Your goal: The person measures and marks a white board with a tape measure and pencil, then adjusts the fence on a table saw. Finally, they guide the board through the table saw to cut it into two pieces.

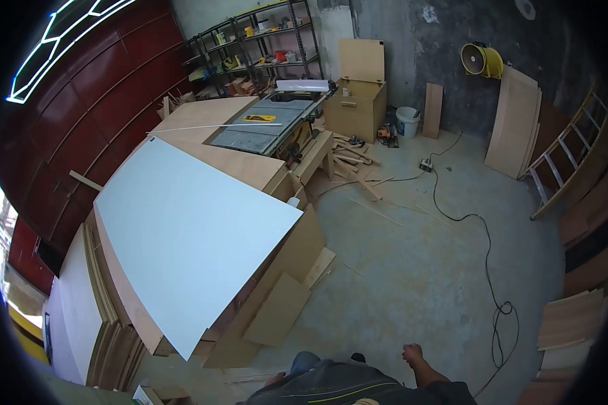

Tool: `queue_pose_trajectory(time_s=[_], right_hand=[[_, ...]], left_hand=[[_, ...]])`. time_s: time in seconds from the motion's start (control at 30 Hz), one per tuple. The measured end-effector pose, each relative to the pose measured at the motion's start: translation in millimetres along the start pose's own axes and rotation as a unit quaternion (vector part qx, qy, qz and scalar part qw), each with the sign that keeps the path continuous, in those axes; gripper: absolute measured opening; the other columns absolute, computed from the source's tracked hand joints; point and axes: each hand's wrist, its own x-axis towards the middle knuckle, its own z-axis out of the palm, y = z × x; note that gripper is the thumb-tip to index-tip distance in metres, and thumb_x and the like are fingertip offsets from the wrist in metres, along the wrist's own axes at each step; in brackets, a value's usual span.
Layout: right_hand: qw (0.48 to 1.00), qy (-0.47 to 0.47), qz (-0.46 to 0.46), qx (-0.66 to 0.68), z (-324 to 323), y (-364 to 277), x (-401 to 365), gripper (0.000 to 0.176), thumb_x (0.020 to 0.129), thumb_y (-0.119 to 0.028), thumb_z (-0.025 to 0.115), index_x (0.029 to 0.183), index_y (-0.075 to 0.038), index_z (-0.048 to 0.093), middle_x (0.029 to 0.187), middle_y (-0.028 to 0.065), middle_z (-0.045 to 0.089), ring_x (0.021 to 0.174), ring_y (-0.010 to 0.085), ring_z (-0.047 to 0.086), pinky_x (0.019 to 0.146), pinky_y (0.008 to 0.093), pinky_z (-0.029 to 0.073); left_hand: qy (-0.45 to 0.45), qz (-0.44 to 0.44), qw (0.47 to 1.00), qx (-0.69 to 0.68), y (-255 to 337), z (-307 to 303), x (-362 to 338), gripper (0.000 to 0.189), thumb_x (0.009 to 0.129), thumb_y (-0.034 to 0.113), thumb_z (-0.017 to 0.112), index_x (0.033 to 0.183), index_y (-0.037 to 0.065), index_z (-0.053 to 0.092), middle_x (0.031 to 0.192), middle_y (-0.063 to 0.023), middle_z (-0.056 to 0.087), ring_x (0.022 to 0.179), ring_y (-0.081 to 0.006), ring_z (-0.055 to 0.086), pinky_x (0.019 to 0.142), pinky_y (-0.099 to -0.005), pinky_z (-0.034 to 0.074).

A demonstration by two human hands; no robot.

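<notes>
The white sheet (pixel 189 229) lies across the wooden bench (pixel 250 158). From its middle, the left hand (pixel 275 379) is at 5 o'clock, mostly hidden, so its grip can't be told. The right hand (pixel 412 353) is at 4 o'clock, fingers curled, clear of the sheet. Stacked boards (pixel 98 304) stand at 8 o'clock; the table saw (pixel 267 118) is at 1 o'clock.

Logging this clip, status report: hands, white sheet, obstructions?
Right hand curled, off the sheet. Left hand mostly hidden, grip unclear. White sheet untouched. Black cable looped across floor, right side.
</notes>
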Motion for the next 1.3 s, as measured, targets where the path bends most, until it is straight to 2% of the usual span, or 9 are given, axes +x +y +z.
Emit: queue_pose_trajectory(time_s=[0.27,0.43,0.53,0.83,0.93,1.0,1.07,1.27,1.3], right_hand=[[0.995,-0.085,0.046,0.013,52,-67,24,0.041,0.099,-0.033,0.065,0.121,0.001,0.069,0.095,0.0188,0.075,0.077,0.0268,0.072,0.064,0.0384,0.055],[0.912,-0.156,-0.342,-0.165,107,-28,199,0.041,0.096,-0.036,0.064,0.106,0.003,0.074,0.091,0.0166,0.075,0.078,0.0322,0.071,0.076,0.0459,0.057],[0.982,-0.105,-0.103,-0.117,16,-228,85,0.039,0.096,-0.034,0.065,0.107,0.003,0.074,0.094,0.0157,0.075,0.08,0.0276,0.071,0.073,0.0419,0.057],[0.983,0.043,-0.046,0.174,-56,-408,185,0.038,0.1,-0.032,0.064,0.12,0.0,0.064,0.085,0.0097,0.069,0.067,0.0168,0.063,0.057,0.0316,0.049],[1.0,-0.017,-0.019,0.015,-66,-423,219,0.043,0.102,-0.036,0.061,0.132,-0.006,0.058,0.103,0.0132,0.073,0.085,0.0223,0.07,0.071,0.0374,0.056],[0.994,-0.064,-0.014,-0.084,-73,-425,258,0.041,0.098,-0.035,0.063,0.112,0.003,0.07,0.097,0.0145,0.074,0.084,0.0239,0.071,0.066,0.0387,0.055],[0.86,-0.086,-0.277,-0.42,-86,-381,356,0.051,0.099,-0.042,0.054,0.109,0.004,0.074,0.106,0.0257,0.073,0.093,0.0381,0.073,0.079,0.0474,0.059],[0.93,-0.172,-0.055,-0.321,-140,-559,431,0.051,0.099,-0.042,0.051,0.101,0.004,0.073,0.1,0.0296,0.073,0.097,0.0472,0.07,0.092,0.0575,0.05],[0.929,-0.09,-0.156,-0.322,-145,-557,485,0.048,0.098,-0.04,0.053,0.095,0.003,0.074,0.086,0.0239,0.074,0.083,0.039,0.072,0.077,0.0518,0.054]], left_hand=[[-0.105,0.04,0.992,0.064,74,-78,85,0.035,0.098,0.029,0.053,0.109,-0.001,0.068,0.103,-0.0279,0.071,0.104,-0.0462,0.069,0.095,-0.0549,0.052],[-0.097,0.093,0.988,0.075,148,-130,185,0.034,0.098,0.029,0.054,0.11,-0.001,0.067,0.102,-0.0286,0.071,0.104,-0.0463,0.069,0.094,-0.0549,0.052],[-0.076,0.117,0.988,0.069,191,-160,233,0.034,0.097,0.028,0.055,0.111,-0.001,0.066,0.102,-0.029,0.071,0.104,-0.0464,0.069,0.093,-0.0549,0.053],[-0.031,0.121,0.991,0.044,268,-218,311,0.034,0.096,0.027,0.058,0.113,-0.001,0.065,0.102,-0.0303,0.07,0.103,-0.0467,0.069,0.092,-0.0549,0.054],[-0.014,0.104,0.994,0.03,291,-226,336,0.034,0.095,0.027,0.059,0.114,-0.001,0.064,0.102,-0.0307,0.07,0.103,-0.0467,0.069,0.091,-0.0549,0.054],[0.002,0.08,0.997,0.014,317,-231,358,0.034,0.095,0.026,0.06,0.114,-0.001,0.064,0.102,-0.031,0.07,0.103,-0.0468,0.069,0.09,-0.0549,0.055],[0.02,0.059,0.998,0.001,346,-235,379,0.034,0.095,0.026,0.06,0.114,-0.001,0.063,0.102,-0.0313,0.07,0.103,-0.0469,0.069,0.09,-0.0549,0.055],[0.098,-0.006,0.995,-0.031,457,-275,441,0.035,0.094,0.025,0.062,0.116,-0.002,0.062,0.102,-0.0321,0.069,0.103,-0.047,0.07,0.089,-0.0549,0.056],[0.114,-0.013,0.993,-0.034,475,-286,449,0.035,0.094,0.025,0.062,0.116,-0.002,0.062,0.102,-0.0322,0.069,0.103,-0.047,0.07,0.089,-0.0549,0.056]])
